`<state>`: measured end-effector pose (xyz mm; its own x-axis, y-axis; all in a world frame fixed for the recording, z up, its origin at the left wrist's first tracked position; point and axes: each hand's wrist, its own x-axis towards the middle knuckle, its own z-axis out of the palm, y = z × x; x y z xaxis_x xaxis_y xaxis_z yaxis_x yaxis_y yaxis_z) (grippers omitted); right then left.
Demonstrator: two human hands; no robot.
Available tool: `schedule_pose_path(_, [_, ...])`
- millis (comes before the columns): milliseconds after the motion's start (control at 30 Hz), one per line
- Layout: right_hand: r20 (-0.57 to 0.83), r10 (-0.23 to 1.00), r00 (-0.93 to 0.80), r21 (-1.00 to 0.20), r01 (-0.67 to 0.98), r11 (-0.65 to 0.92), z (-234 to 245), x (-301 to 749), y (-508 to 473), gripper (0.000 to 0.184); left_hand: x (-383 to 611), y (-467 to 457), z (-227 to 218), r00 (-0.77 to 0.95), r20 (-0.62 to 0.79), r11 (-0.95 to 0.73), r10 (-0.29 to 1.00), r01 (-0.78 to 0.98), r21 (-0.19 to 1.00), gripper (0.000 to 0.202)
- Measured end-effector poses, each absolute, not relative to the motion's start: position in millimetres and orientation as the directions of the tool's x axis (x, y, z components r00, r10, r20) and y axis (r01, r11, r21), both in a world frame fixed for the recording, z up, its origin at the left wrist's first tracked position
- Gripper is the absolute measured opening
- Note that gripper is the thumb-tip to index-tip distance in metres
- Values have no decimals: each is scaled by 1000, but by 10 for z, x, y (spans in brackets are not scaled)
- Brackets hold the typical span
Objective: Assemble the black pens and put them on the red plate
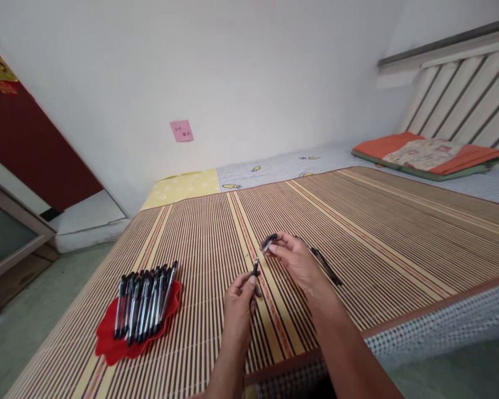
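In the head view my left hand (pixel 240 299) is closed around a pen (pixel 255 268), its tip pointing up and away from me. Just above and to the right, my right hand (pixel 291 256) pinches a clear pen cap with a black end (pixel 269 243). A small gap separates the cap from the pen tip. To the left, several capped pens (pixel 143 305) with clear barrels and black ends lie side by side on a red scalloped mat (pixel 108 344). Right of my right hand, dark pen parts (pixel 326 267) lie on the striped bamboo mat; my forearm borders them.
The bamboo mat (pixel 199 238) covers a bed with a checked sheet (pixel 270 169). A folded orange and floral cloth (pixel 428 155) lies at the far right by the white slatted headboard (pixel 466 94). A pink note (pixel 182 131) is on the wall behind.
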<state>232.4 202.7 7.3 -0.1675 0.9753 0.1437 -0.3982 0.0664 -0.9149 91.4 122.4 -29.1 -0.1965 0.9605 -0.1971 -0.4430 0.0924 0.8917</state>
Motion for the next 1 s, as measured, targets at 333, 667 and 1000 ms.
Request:
schedule_pose_path(333, [96,894,-437,-976,-219,-2,44,2250,1965,19,910,1214,-277,-171,-162,60,972,-488,871,42])
schedule_pose_path(667, [101,865,-492,-985,-171,18,54,2146,1915,14,870,1207,-292,-182,-108,-7,977,-537,843,34])
schedule_pose_path(1000, [-6,956,-294,-996,-80,-31,-149,2145,2021,30,698,1234,-278,-369,-44,-70,929,-291,954,27])
